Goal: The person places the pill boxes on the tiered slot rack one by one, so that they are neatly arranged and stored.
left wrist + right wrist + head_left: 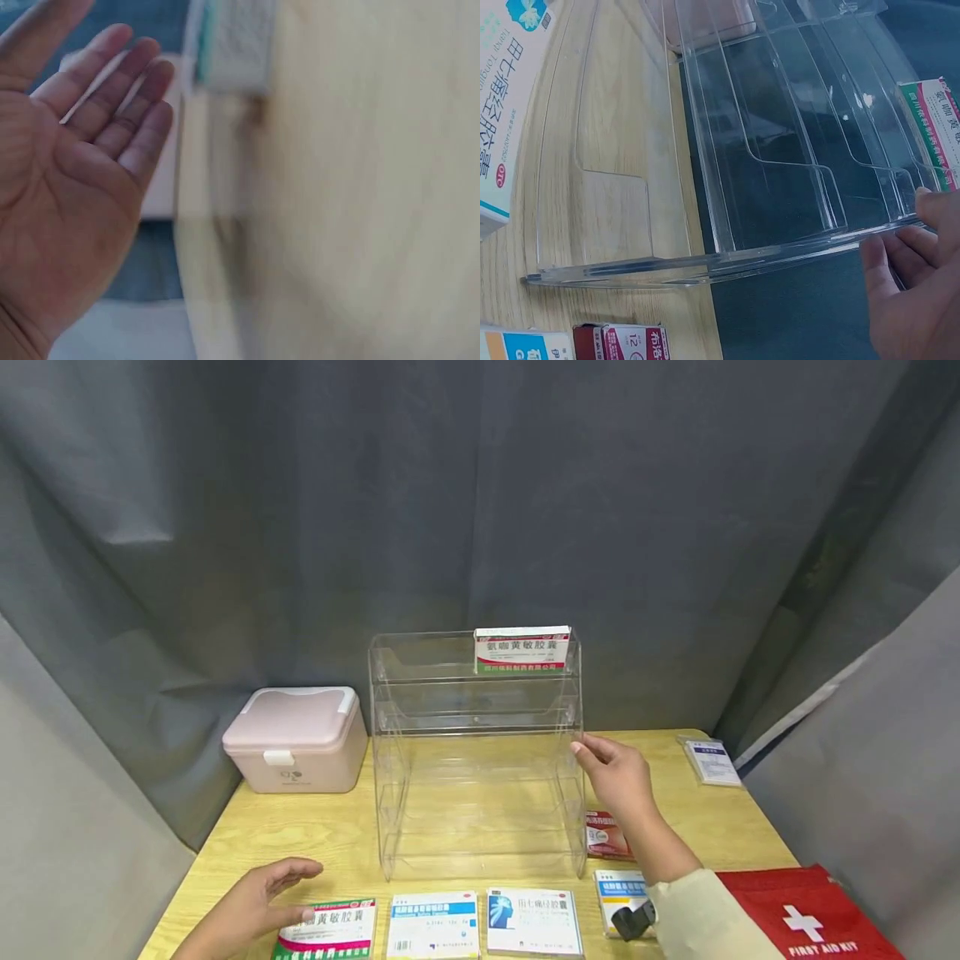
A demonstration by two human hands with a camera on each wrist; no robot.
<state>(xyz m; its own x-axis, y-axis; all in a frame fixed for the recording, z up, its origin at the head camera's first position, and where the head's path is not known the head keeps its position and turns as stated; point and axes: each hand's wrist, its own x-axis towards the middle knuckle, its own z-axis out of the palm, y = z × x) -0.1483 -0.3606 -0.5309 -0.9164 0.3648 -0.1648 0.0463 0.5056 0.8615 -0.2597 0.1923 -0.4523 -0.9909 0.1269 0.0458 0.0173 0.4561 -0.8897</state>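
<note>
Your right hand (pixel 618 779) pinches the clear plastic tiered rack (pixel 477 727) mid-frame, seemingly steadying it, while your left hand (pixel 251 902), fingers loosely extended and empty, hovers by the white-green-red cardboard box (pixel 335 928) lower left, likely needing a grasp next.

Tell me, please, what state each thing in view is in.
Storage box: lid closed.
Clear rack: upright.
Racked box: standing in the rack's top tier.
Leftmost front box: flat.
Second front box: flat.
Third front box: flat.
Fourth front box: flat, partly hidden.
Red box: partly hidden.
White packet: flat.
First aid kit: flat, closure unseen.
Left hand: relaxed, holding nothing.
Right hand: pinching the rack's edge.
</note>
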